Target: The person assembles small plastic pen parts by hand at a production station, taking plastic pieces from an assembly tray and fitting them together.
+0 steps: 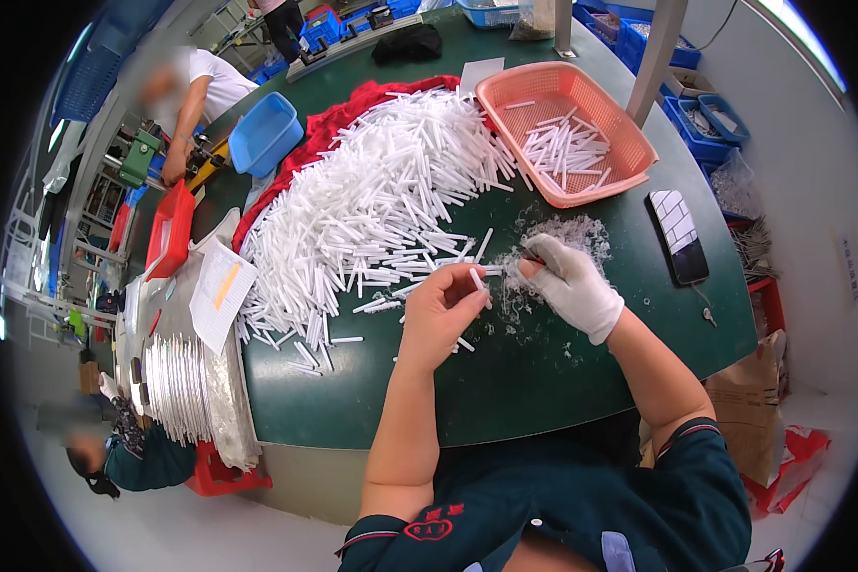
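Note:
My bare left hand [440,313] pinches a short white plastic tube [478,280] between thumb and fingers. To its right, my right hand [574,291] wears a white glove with the thumb and a finger poking out uncovered. Its fingers are closed, and whatever they hold is too small or hidden to make out. Curly whitish shavings [589,234] lie on the green table around the glove. Beyond my hands spreads a large heap of similar white tubes [372,191], partly on a red cloth [338,122]. A few loose tubes lie near my left wrist.
A salmon-coloured plastic basket [646,160] with some white tubes stands at the back right, beside a metal post [656,62]. A phone [678,236] lies on the right. At left are a blue bin [265,133], a red bin [170,232] and a paper sheet [223,294]. Two co-workers sit leftward.

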`<state>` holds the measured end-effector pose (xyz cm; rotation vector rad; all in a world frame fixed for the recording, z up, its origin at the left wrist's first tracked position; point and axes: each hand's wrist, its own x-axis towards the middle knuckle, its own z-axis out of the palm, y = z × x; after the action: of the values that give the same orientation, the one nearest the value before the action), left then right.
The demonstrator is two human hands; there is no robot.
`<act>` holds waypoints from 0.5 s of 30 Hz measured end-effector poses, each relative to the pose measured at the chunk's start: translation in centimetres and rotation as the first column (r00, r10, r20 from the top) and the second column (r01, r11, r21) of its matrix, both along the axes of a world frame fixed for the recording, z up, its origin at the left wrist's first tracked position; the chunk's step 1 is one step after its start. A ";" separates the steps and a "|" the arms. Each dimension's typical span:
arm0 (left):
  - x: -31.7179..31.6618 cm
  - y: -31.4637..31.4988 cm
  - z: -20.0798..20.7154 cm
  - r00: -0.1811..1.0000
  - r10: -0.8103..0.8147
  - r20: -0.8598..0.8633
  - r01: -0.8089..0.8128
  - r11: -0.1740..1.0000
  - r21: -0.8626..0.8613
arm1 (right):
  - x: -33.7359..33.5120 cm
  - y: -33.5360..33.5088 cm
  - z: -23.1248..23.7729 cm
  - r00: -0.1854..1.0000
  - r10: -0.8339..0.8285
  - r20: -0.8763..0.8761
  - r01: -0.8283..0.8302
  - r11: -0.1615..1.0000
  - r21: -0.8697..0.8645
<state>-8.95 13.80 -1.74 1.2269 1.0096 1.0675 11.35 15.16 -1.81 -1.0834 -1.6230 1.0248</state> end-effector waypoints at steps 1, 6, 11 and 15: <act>-0.1 0.0 0.2 1.000 0.000 -0.001 0.000 1.000 0.003 | -0.1 -0.1 0.1 1.000 0.000 -0.001 0.000 1.000 0.003; -0.3 -0.2 0.5 0.994 0.006 0.106 0.001 0.998 -0.070 | 0.0 -0.5 1.3 0.981 0.100 0.167 -0.090 0.994 -0.064; -0.2 0.0 0.7 0.983 -0.001 0.186 0.012 0.998 -0.056 | -0.1 -0.5 1.6 0.984 0.140 0.110 -0.123 0.981 -0.148; -0.2 0.3 0.6 0.978 0.015 0.208 -0.008 0.999 -0.036 | 0.0 -0.2 0.3 0.979 0.206 -0.013 -0.206 0.972 -0.117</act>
<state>-9.13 14.08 -1.16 1.0577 0.8716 1.1568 11.35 14.96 -1.48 -1.0055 -1.7187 1.2703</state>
